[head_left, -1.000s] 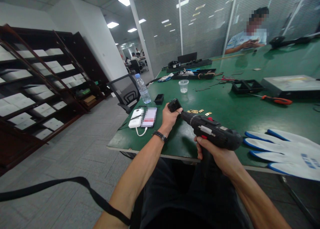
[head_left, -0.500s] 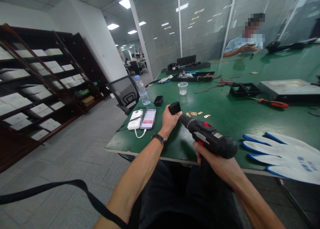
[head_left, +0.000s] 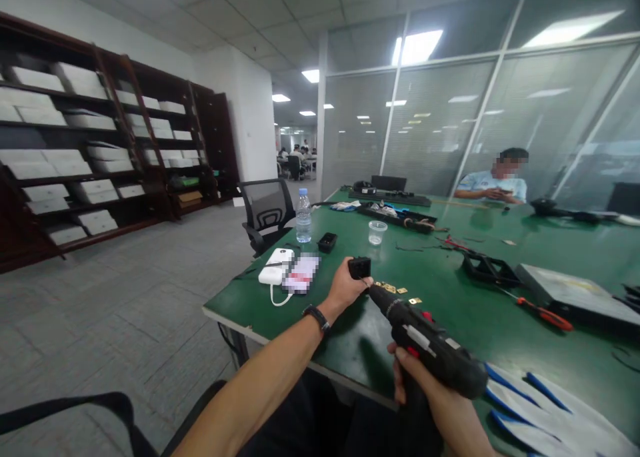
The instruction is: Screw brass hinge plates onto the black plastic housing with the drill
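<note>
My left hand [head_left: 346, 288] grips a small black plastic box [head_left: 359, 267] just above the green table [head_left: 460, 317]. My right hand [head_left: 436, 397] is closed around the handle of a black cordless drill [head_left: 430, 344] with red buttons. The drill's tip points up and left at the box, close to or touching it. Several small brass plates [head_left: 393, 288] lie on the table just right of the box.
A white power bank [head_left: 274, 275] and phone lie near the table's left edge, with a water bottle [head_left: 303, 216], a plastic cup [head_left: 377, 232] and another small black box [head_left: 327, 242] behind. White-blue gloves [head_left: 545, 417] lie at the lower right, a red screwdriver [head_left: 543, 314] further back. A person sits at the far side. An office chair [head_left: 267, 214] stands left.
My head has lifted and turned, so the table sits lower in view and more ceiling shows. Both hands keep the same grips, the drill still aimed at the box.
</note>
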The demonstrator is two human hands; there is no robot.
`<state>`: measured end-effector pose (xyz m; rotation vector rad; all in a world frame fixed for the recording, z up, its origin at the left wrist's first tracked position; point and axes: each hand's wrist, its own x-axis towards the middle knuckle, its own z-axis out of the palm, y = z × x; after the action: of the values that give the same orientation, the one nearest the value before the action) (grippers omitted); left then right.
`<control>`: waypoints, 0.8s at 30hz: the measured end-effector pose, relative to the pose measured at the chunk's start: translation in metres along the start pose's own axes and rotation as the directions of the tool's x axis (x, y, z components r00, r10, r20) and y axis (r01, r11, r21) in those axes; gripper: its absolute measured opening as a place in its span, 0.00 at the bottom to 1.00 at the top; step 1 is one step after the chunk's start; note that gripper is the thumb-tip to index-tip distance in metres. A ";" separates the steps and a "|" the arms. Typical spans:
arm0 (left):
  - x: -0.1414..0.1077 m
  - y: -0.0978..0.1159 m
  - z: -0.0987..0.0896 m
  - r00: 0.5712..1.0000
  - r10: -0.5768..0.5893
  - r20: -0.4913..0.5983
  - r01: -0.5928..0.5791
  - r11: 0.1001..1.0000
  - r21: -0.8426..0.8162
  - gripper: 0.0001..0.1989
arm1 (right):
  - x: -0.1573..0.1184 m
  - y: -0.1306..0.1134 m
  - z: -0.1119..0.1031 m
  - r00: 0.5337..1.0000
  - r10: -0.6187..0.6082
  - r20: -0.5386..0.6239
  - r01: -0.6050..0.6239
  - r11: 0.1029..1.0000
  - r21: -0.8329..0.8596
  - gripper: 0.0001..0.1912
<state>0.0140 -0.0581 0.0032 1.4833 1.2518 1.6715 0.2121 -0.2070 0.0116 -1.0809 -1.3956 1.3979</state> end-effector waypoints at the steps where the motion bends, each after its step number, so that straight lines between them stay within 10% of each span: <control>1: 0.000 -0.001 0.000 1.000 0.002 -0.003 -0.002 1.000 -0.010 0.17 | 0.001 0.001 0.000 1.000 0.022 -0.017 -0.020 0.994 0.110 0.22; 24: -0.001 -0.002 -0.002 1.000 0.007 -0.008 -0.006 1.000 0.019 0.18 | 0.004 0.006 0.009 0.995 0.067 -0.079 -0.046 0.967 0.251 0.26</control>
<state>0.0121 -0.0589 0.0014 1.4949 1.2718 1.6755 0.2021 -0.2057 0.0060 -1.0101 -1.1013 1.5038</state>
